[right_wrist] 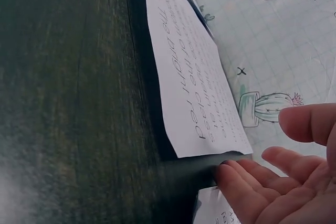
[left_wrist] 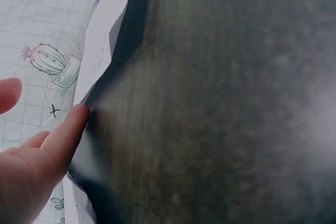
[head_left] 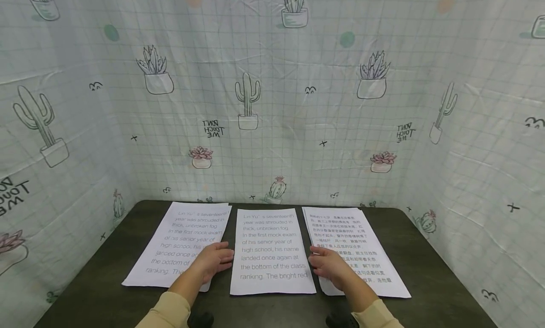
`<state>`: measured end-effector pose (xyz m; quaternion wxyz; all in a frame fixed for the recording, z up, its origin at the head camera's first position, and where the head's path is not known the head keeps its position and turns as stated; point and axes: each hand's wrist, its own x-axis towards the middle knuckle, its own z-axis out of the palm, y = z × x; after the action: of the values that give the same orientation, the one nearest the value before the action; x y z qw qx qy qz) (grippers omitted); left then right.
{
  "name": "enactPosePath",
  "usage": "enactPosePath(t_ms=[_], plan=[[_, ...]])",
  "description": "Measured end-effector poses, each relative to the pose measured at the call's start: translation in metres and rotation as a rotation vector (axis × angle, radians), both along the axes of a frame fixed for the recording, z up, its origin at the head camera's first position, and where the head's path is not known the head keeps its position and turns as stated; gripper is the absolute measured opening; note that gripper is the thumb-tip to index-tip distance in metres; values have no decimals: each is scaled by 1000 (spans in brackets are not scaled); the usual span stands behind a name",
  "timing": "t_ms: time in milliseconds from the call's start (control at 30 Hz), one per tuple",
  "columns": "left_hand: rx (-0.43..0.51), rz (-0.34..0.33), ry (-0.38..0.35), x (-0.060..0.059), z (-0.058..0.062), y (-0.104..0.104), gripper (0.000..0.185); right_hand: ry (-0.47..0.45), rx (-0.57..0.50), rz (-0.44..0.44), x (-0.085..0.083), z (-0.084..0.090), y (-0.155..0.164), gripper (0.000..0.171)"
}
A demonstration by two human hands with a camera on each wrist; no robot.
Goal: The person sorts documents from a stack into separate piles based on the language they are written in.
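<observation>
Three lots of printed paper lie side by side on the dark table. The middle sheet [head_left: 268,245] bears large English text, as does the left stack of paper [head_left: 170,238]. Smaller Chinese characters cover the right stack of paper [head_left: 374,266]. My left hand [head_left: 210,263] hovers over the left stack's right edge, its fingers loosely extended toward the middle sheet. Over the right stack's left edge is my right hand [head_left: 332,269], fingertips close to the middle sheet's right edge. Both hands hold nothing; whether the fingertips touch the paper is hard to tell.
The dark wooden table [head_left: 102,266] has rounded back corners. A pale gridded curtain [head_left: 281,101] printed with cacti encloses it at the back and both sides. Dark rounded objects [head_left: 201,319] show beside each wrist at the bottom edge.
</observation>
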<state>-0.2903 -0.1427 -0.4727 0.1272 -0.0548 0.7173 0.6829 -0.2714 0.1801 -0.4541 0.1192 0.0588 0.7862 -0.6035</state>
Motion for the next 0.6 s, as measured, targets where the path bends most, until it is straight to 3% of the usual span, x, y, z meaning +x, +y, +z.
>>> enactPosePath(t_ms=[333, 600], plan=[[59, -5, -31, 5, -7, 1, 63, -36, -64, -19, 3, -3, 0, 53], [41, -87, -45, 11, -12, -1, 62, -38, -151, -73, 7, -9, 0, 51]])
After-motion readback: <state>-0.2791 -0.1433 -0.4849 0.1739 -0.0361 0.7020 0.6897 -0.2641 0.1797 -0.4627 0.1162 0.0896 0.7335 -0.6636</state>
